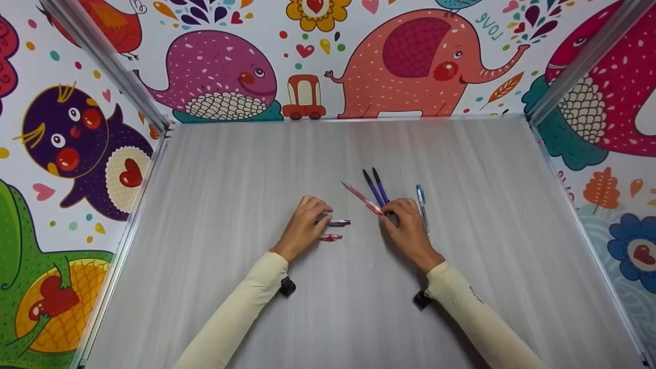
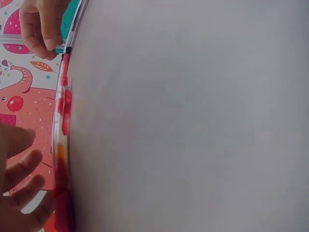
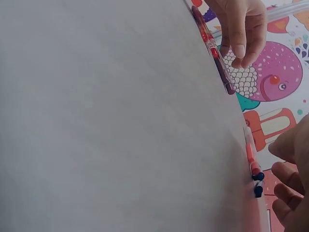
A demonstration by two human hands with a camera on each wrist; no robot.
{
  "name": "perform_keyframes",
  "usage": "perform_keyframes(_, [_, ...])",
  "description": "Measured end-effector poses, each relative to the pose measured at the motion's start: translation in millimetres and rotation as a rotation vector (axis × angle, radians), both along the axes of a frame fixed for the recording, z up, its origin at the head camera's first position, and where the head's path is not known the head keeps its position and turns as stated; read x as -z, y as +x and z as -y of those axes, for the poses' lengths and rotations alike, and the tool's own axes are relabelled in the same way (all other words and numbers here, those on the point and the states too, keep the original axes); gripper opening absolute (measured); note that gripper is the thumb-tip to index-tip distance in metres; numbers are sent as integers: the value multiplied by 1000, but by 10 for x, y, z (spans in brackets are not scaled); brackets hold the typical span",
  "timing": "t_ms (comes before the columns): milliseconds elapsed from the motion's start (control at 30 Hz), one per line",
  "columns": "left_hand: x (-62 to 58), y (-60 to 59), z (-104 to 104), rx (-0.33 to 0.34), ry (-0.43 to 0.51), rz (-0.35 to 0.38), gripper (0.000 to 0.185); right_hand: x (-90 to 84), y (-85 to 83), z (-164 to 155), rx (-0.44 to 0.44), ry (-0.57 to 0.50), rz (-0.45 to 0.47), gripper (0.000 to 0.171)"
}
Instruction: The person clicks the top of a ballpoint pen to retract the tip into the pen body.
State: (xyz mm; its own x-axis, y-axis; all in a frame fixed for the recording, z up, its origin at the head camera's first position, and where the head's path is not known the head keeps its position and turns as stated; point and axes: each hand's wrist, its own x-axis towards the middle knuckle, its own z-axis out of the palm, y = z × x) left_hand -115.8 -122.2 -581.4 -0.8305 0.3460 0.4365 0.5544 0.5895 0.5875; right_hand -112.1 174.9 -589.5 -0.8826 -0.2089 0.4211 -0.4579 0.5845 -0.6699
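Where the far wall meets the table [image 1: 328, 318], at twelve o'clock, a purple whale [image 1: 220, 72] and an orange elephant [image 1: 410, 61] are printed, with a small red car [image 1: 304, 100] between. Tabletop pale grey, faintly streaked like wood grain. Metal posts at the far corners, eleven and one o'clock. Left wall carries a dark purple bird [image 1: 82, 143] toward ten; right wall a blue flower [image 1: 638, 251] toward three.

Pens slim, all lying flat near the middle of the table, in two loose groups. From the left hand [image 1: 305, 228]: a dark pen [image 1: 340, 223] at three o'clock, its near part hidden by the fingers; a short visible length of red pen [image 1: 333, 238] at four. From the right hand [image 1: 407, 225]: a red-and-clear pen [image 1: 359, 195] at ten, tip pointing away; two blue pens [image 1: 380, 184], dark at the far ends, side by side at eleven; a light blue pen [image 1: 422, 206] at one.

Both hands released, fingers bent loosely, grasping nothing; wrist views show them beside the pens. Whether any fingertip touches a pen, cannot tell. Cream sleeves [image 1: 241, 302] on both arms.
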Motion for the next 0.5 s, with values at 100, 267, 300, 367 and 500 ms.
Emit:
perform_keyframes(100, [-5,-36,-34,23,-26,-48,11,28,-12,-24,9,14,-25,18])
perform_keyframes(267, [-5,-98,-107,50,-79,-119,13,65,-32,-53,20,41,-86,22])
perform_keyframes(300, [-6,-109,-123,55,-89,-125,13,70,-35,-56,23,46,-90,22])
perform_keyframes(367, [-10,-128,-152,61,-106,-129,13,75,-40,-57,26,57,-94,21])
perform_keyframes(500, [-18,-169,-202,66,-147,-145,12,88,-54,-36,31,79,-110,20])
